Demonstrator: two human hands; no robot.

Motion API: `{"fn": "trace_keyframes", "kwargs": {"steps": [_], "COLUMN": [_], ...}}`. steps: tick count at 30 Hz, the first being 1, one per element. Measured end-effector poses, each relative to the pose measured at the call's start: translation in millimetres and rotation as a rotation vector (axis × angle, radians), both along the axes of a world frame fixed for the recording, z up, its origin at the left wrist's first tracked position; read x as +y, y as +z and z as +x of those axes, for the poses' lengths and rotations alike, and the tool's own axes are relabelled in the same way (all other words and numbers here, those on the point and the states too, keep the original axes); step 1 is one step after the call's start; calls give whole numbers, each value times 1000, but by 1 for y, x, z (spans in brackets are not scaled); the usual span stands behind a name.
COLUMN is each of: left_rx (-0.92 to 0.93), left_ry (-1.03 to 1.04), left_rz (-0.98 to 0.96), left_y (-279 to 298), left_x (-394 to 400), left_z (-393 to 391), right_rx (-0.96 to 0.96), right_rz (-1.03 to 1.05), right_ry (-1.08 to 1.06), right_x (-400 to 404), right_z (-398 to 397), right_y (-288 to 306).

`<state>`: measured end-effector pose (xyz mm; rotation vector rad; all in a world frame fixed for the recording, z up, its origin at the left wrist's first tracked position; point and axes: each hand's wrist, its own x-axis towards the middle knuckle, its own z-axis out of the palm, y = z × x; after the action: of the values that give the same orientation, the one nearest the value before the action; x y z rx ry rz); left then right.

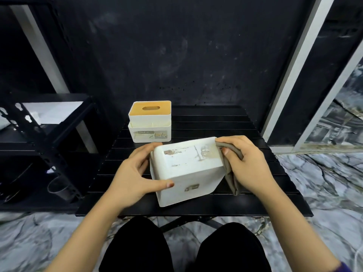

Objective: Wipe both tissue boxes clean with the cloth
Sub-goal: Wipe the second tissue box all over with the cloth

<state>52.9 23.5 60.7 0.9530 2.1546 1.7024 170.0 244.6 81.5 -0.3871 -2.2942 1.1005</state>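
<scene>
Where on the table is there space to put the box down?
The black table is bare at its far right, right of the far tissue box and behind the right hand. A thin bare strip runs along the near edge. The middle is crowded: the held tissue box, cloth and left hand.

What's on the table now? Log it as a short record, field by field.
near box: white, tipped over, stained label residue on upper face
left hand: holds near box, thumb on its front
right hand: grips cloth against box's right side
far box: upright at table's back, tan slotted lid, untouched
table: black, slatted
</scene>
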Motion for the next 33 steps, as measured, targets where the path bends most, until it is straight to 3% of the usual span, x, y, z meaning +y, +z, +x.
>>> {"fn": "trace_keyframes", "kwargs": {"steps": [7, 12, 21, 33], "left_rx": [124, 159, 127, 91], "left_ry": [100, 202, 146, 90], "left_rz": [-338, -348, -353, -372], "left_y": [12, 13, 23, 25], "left_x": [1, 14, 13, 13], "left_z": [-11, -14, -20, -30], "right_rx": [85, 139, 140, 187], "right_rz": [-68, -62, 160, 165], "right_ry": [65, 65, 41, 35], "right_x": [-28, -46, -45, -47], "right_z": [2, 6, 0, -5], "right_y": [-15, -29, -25, -27]}}
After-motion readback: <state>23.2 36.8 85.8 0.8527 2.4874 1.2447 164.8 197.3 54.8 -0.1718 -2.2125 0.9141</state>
